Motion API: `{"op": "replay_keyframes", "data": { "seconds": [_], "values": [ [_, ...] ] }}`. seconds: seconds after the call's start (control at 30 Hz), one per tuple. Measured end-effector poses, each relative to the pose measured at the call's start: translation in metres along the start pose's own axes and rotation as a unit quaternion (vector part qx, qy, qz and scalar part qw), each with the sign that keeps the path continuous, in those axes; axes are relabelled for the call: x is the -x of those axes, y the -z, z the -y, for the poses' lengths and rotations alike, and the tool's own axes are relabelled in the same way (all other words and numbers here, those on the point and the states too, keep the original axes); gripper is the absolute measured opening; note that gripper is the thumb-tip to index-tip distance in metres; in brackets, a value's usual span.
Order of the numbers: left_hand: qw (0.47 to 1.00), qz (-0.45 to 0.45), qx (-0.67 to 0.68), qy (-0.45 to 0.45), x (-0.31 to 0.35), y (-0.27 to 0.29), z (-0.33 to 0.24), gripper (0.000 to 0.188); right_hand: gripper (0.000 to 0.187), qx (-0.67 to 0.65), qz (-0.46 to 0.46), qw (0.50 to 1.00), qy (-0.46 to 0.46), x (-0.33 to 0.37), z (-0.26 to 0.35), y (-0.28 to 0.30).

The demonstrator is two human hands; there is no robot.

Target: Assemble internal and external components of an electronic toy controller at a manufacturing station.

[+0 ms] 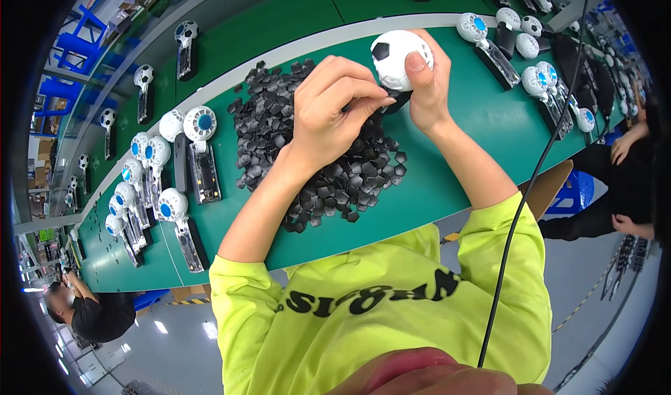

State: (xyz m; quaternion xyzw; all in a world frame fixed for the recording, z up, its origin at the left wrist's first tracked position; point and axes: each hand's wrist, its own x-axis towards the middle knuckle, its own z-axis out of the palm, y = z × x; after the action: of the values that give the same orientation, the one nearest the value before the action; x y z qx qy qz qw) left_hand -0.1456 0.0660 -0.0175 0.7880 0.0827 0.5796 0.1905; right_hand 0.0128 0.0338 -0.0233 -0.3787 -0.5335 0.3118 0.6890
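My right hand (430, 91) is wrapped round a white toy football (397, 53), thumb on its near side. One black pentagon patch (380, 50) shows on the ball's left, and a dark part shows below the ball, partly hidden by my fingers. My left hand (332, 112) is closed in a pinch beside the ball's lower left. Whatever is between those fingertips is too small to make out. Under and around my left hand spreads a large heap of loose black pentagon pieces (265, 126) on the green table (447, 178).
White ball units with blue discs and dark handles (203, 126) stand in a group at left. More such units (489, 46) lie at right. Finished-looking black-and-white balls (143, 77) line the far belt. A black cable (521, 220) hangs at right. Other people (98, 315) sit at both sides.
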Motion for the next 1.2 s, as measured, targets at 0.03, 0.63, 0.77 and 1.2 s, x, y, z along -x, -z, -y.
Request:
{"op": "replay_keyframes", "data": {
  "seconds": [0.03, 0.63, 0.77, 1.2],
  "values": [
    [0.999, -0.004, 0.013, 0.032, 0.001, -0.001, -0.003, 0.016, 0.045, -0.006, -0.002, 1.000, 0.001, 0.002, -0.001, -0.001],
    [0.940, 0.019, 0.224, 0.255, -0.001, -0.014, -0.014, 0.066, 0.088, 0.076, 0.055, 0.981, 0.170, 0.000, -0.007, 0.010],
    [0.993, -0.018, 0.081, 0.089, 0.001, -0.012, -0.036, 0.052, 0.077, -0.037, 0.071, 0.995, 0.058, 0.017, 0.007, 0.002],
    [0.986, 0.008, -0.125, -0.114, -0.024, 0.020, -0.038, 0.023, 0.073, 0.020, 0.017, 0.994, 0.104, 0.008, 0.017, -0.010]
  ]
}}
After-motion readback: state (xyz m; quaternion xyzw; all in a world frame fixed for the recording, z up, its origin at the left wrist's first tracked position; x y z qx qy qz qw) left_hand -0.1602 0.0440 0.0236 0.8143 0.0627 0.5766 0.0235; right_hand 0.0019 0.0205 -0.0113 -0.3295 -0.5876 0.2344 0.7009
